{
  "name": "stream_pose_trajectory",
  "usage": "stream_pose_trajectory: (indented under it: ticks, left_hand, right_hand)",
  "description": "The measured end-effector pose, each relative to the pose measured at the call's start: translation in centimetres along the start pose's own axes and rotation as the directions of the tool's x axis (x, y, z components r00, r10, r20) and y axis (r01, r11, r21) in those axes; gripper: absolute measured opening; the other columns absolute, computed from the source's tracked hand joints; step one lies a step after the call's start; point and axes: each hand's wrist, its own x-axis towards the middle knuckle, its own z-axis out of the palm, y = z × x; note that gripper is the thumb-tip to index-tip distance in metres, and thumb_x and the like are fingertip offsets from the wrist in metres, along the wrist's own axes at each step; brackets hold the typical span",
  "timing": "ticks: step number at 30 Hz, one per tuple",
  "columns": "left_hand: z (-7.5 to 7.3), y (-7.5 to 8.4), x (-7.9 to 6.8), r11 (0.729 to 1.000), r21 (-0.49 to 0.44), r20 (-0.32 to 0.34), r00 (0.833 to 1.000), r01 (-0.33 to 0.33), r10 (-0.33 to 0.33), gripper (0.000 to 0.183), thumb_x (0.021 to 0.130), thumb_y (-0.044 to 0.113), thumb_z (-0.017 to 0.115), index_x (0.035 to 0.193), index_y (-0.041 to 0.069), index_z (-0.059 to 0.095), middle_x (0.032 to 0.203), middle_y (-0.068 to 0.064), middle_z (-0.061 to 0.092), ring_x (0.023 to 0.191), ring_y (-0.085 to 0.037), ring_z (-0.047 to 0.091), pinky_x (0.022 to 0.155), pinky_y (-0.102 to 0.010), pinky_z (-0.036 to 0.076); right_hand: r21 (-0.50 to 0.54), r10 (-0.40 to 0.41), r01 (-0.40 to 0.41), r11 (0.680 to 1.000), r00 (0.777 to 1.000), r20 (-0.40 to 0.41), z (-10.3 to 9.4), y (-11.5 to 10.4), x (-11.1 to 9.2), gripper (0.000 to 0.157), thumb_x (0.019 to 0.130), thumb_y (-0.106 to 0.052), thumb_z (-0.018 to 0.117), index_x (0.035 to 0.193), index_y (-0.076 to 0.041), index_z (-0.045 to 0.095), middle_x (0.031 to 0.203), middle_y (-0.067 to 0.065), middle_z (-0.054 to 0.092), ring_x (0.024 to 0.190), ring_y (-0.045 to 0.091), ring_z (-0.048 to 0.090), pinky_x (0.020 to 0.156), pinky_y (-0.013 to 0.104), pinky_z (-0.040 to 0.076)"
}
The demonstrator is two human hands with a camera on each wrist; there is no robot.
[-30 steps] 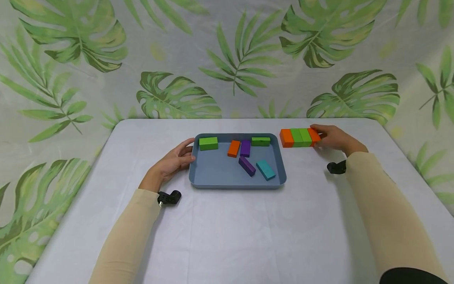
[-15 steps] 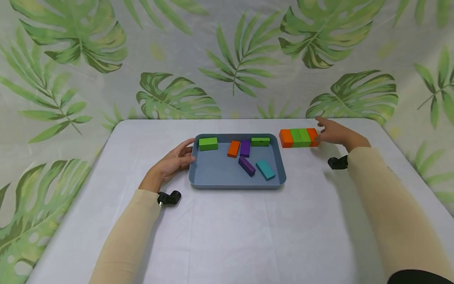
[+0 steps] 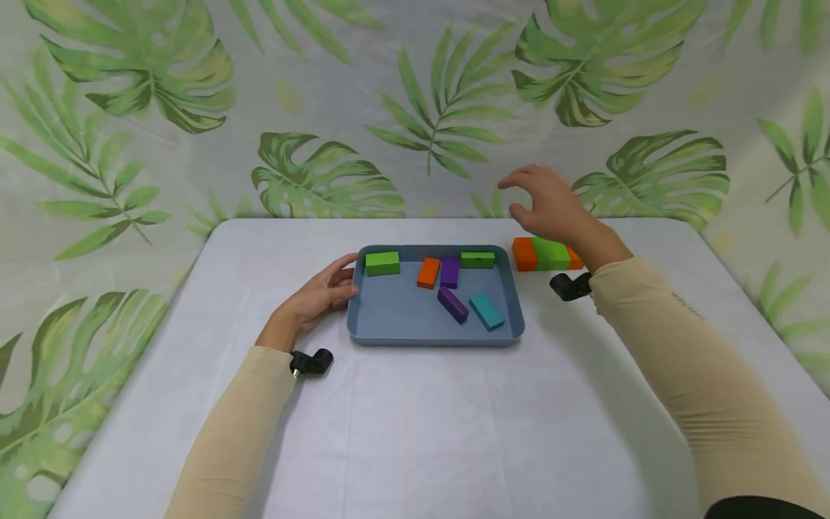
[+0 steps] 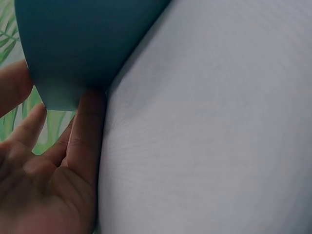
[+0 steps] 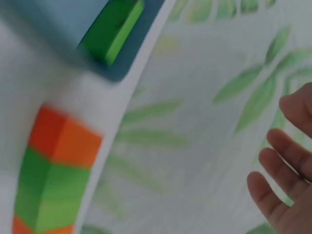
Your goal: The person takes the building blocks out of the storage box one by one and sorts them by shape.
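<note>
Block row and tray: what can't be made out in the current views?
Head: the orange block at the row's right end, partly hidden by the right hand and its wrist.
Right wrist: the block row, blurred and cut off by the bottom edge.
Left wrist: the inside of the tray, hidden by its own wall; the top edge cuts the wall off.

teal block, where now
In the head view, the teal block lies in the blue-gray tray toward its near right corner, right of the slanted purple block.

Saw blue-gry tray (image 3: 389, 310), grn blocks (image 3: 382, 264), purp blocks (image 3: 452, 305), orng block (image 3: 428, 273), teal block (image 3: 486, 311); noted orng-grn-orng row (image 3: 543, 254), wht tablecloth (image 3: 415, 432), grn leaf-print gry backdrop (image 3: 363, 86), beige sleeves (image 3: 227, 440).
</note>
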Motion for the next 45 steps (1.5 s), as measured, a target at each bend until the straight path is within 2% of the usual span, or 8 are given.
stream_pose_trajectory:
  ticks: [4, 7, 11, 16, 20, 27, 37, 45]
  left_hand:
    - [0.1, 0.1, 0.0, 1.000, -0.003, -0.005, 1.000, 0.001, -0.001, 0.078, 0.098, 0.002, 0.055, 0.161, 0.025, 0.014, 0.165, -0.013, 0.022, 0.149, -0.031, 0.032, 0.117, -0.047, 0.032]
    - [0.0, 0.1, -0.1, 1.000, -0.001, -0.004, 1.000, -0.001, 0.001, 0.078, 0.099, 0.003, 0.055, 0.161, 0.026, 0.014, 0.165, -0.013, 0.022, 0.149, -0.031, 0.032, 0.116, -0.046, 0.033]
    - [-0.1, 0.0, -0.1, 1.000, 0.008, -0.006, 1.000, 0.000, 0.000, 0.078, 0.099, 0.003, 0.055, 0.161, 0.026, 0.013, 0.165, -0.012, 0.022, 0.148, -0.031, 0.032, 0.113, -0.043, 0.036]
    - [-0.2, -0.1, -0.1, 1.000, 0.014, -0.008, 1.000, 0.002, -0.002, 0.078, 0.099, 0.004, 0.056, 0.161, 0.026, 0.014, 0.165, -0.012, 0.022, 0.148, -0.030, 0.033, 0.109, -0.036, 0.039]
    - [-0.2, 0.0, -0.1, 1.000, 0.013, -0.008, 1.000, 0.005, -0.005, 0.078, 0.099, 0.004, 0.056, 0.161, 0.026, 0.014, 0.165, -0.012, 0.022, 0.148, -0.030, 0.033, 0.109, -0.036, 0.039]
    - [-0.4, 0.1, -0.2, 1.000, 0.006, -0.013, 1.000, 0.008, -0.008, 0.077, 0.099, 0.005, 0.055, 0.161, 0.027, 0.014, 0.166, -0.012, 0.021, 0.149, -0.030, 0.031, 0.118, -0.047, 0.032]
    - [-0.2, -0.2, -0.1, 1.000, 0.006, 0.006, 1.000, 0.001, -0.001, 0.076, 0.100, 0.005, 0.054, 0.161, 0.026, 0.013, 0.166, -0.012, 0.020, 0.150, -0.031, 0.030, 0.120, -0.050, 0.028]
    - [-0.2, -0.2, 0.0, 1.000, 0.017, 0.017, 1.000, -0.015, 0.014, 0.076, 0.100, 0.005, 0.052, 0.161, 0.025, 0.012, 0.166, -0.012, 0.020, 0.149, -0.032, 0.031, 0.116, -0.044, 0.034]
  right_hand:
    - [-0.031, -0.136, 0.136, 0.990, 0.991, 0.017, 1.5, -2.8, 0.9, 0.032, 0.092, -0.004, 0.058, 0.123, 0.000, 0.065, 0.128, 0.021, 0.062, 0.123, 0.040, 0.052, 0.108, 0.056, 0.039]
    - [-0.038, -0.180, 0.183, 0.982, 0.981, 0.076, 3.0, -4.7, 1.3, 0.030, 0.093, -0.007, 0.061, 0.122, -0.002, 0.066, 0.125, 0.017, 0.064, 0.121, 0.036, 0.054, 0.108, 0.053, 0.042]
    - [-0.009, -0.196, 0.201, 0.980, 0.962, 0.192, 5.5, -6.8, 1.7, 0.030, 0.093, -0.007, 0.061, 0.123, -0.006, 0.067, 0.125, 0.013, 0.065, 0.125, 0.033, 0.054, 0.110, 0.049, 0.042]
    - [0.008, -0.198, 0.208, 0.978, 0.917, 0.346, 8.7, -8.8, 2.8, 0.035, 0.094, -0.007, 0.057, 0.128, -0.008, 0.066, 0.132, 0.013, 0.062, 0.128, 0.032, 0.052, 0.109, 0.046, 0.044]
    - [0.006, -0.176, 0.190, 0.982, 0.895, 0.410, 10.5, -9.8, 3.9, 0.040, 0.094, -0.008, 0.055, 0.134, -0.009, 0.062, 0.138, 0.013, 0.058, 0.131, 0.031, 0.051, 0.108, 0.045, 0.045]
    - [0.004, -0.144, 0.160, 0.987, 0.878, 0.456, 11.8, -10.4, 5.3, 0.041, 0.097, -0.009, 0.053, 0.138, -0.012, 0.059, 0.142, 0.014, 0.054, 0.134, 0.030, 0.050, 0.112, 0.045, 0.042]
    - [0.022, -0.087, 0.087, 0.996, 0.872, 0.481, 13.5, -9.7, 6.0, 0.048, 0.097, -0.005, 0.052, 0.144, -0.013, 0.053, 0.146, 0.013, 0.050, 0.137, 0.029, 0.048, 0.115, 0.043, 0.040]
    - [-0.006, -0.056, 0.067, 0.998, 0.879, 0.474, 14.2, -10.0, 6.2, 0.053, 0.094, -0.003, 0.051, 0.146, -0.014, 0.051, 0.134, 0.012, 0.057, 0.120, 0.026, 0.058, 0.104, 0.041, 0.048]
